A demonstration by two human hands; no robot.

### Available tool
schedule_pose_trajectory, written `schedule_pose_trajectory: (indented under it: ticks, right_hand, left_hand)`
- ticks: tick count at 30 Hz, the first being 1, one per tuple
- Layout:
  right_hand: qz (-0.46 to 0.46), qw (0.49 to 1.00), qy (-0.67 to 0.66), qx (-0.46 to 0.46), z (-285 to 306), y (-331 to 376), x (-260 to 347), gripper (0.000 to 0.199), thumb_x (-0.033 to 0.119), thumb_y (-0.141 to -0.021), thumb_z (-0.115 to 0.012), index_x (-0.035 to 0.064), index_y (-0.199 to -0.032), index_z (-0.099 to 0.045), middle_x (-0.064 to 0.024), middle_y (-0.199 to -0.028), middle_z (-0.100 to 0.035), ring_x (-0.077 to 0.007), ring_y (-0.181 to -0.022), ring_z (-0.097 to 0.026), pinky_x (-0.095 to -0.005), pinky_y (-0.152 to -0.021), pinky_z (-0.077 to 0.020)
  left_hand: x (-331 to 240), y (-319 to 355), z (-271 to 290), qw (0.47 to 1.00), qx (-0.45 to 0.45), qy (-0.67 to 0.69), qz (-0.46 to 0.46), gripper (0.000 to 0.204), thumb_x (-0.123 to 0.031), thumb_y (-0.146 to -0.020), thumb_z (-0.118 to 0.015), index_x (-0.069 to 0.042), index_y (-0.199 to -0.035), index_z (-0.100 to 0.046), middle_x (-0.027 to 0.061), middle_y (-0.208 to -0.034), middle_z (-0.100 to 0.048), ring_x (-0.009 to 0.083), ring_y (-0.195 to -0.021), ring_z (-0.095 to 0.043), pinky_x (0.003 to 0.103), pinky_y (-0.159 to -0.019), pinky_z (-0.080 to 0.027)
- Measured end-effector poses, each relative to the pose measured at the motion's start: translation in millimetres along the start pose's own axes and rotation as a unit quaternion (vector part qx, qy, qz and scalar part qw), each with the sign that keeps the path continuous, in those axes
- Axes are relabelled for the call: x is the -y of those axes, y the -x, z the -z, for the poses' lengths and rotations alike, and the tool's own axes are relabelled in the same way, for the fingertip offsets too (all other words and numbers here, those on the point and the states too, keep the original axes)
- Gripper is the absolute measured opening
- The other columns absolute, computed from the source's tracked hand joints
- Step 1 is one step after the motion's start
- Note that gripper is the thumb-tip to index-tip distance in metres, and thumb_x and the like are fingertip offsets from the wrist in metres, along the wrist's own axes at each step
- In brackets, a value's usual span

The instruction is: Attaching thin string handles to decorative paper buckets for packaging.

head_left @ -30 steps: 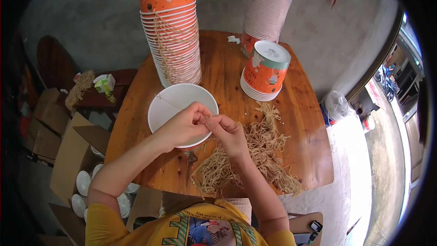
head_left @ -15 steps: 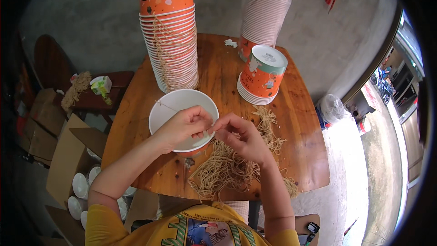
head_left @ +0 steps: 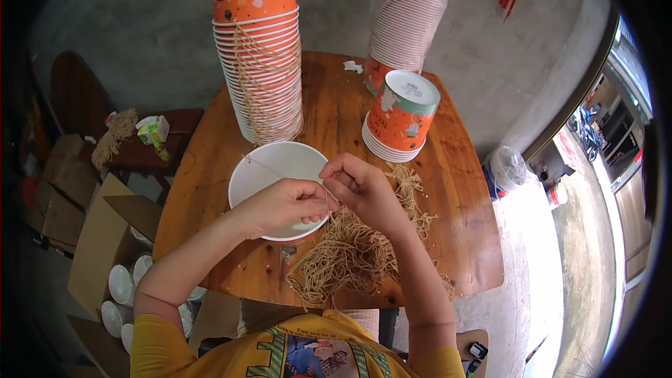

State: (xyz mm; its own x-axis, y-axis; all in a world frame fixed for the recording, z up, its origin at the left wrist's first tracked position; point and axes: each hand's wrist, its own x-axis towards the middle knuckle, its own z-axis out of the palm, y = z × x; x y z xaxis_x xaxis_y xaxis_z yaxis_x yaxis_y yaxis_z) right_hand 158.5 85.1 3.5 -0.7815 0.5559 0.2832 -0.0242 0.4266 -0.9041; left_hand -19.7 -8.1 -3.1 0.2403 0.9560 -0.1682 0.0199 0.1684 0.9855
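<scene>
A white-lined paper bucket (head_left: 255, 182) stands with its mouth up near the middle of the wooden table. A thin tan string (head_left: 262, 166) runs from the bucket's far left rim across its mouth to my fingers. Over the near right part of the mouth, my left hand (head_left: 290, 204) pinches the string. My right hand (head_left: 360, 185), close beside it, has thumb and forefinger closed on the same string, which shows as a short loop between the hands. Below my right hand lies a tangled heap of tan strings (head_left: 350, 255).
A tall stack of nested buckets (head_left: 262, 77), draped with strings, rises behind the bucket. Upside-down orange buckets (head_left: 399, 122) stand at the right, before a plastic-wrapped stack (head_left: 408, 17). A cardboard box (head_left: 98, 252) of white round things is on the floor at left.
My right hand has turned and lifted slightly, and my left hand has dropped a little. A loop of string now shows between the fingers.
</scene>
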Motion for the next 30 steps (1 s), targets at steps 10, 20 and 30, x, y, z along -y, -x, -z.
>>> schedule_pose_trajectory:
  ticks: [10, 20, 30]
  right_hand:
    - [0.128, 0.974, 0.158, -0.1, -9, 44, -17, 0.015, 0.003, -0.084, -0.067, 0.0008, -0.096, -0.059, -0.0101, -0.103, -0.054, -0.023, -0.096, -0.058, -0.0326, -0.082, -0.0492]
    - [0.087, 0.972, 0.131, -0.177, -37, 52, -18, 0.02, 0.002, -0.075, -0.075, 0.0038, -0.092, -0.066, -0.0089, -0.093, -0.053, -0.0242, -0.087, -0.056, -0.0324, -0.075, -0.0487]
    - [0.163, 0.921, 0.303, -0.181, -41, 49, -4, 0.021, 0.004, -0.074, -0.077, 0.0105, -0.093, -0.07, -0.0051, -0.084, -0.054, -0.0216, -0.077, -0.055, -0.033, -0.065, -0.0463]
  left_hand:
    - [2, -6, 2, 0.996, -0.008, 0.084, 0.013, 0.018, -0.017, -0.095, -0.061, 0.001, -0.094, -0.065, -0.0017, -0.078, -0.055, 0.0055, -0.07, -0.048, 0.019, -0.064, -0.04]
    - [4, -9, 3, 0.993, -0.013, 0.108, 0.043, 0.015, -0.015, -0.093, -0.061, -0.001, -0.1, -0.064, -0.0014, -0.081, -0.058, 0.005, -0.07, -0.05, 0.018, -0.063, -0.04]
    - [-10, -3, -2, 0.982, -0.029, 0.162, 0.091, 0.014, -0.01, -0.093, -0.06, -0.003, -0.105, -0.06, 0.0019, -0.092, -0.06, 0.0073, -0.078, -0.055, 0.02, -0.067, -0.045]
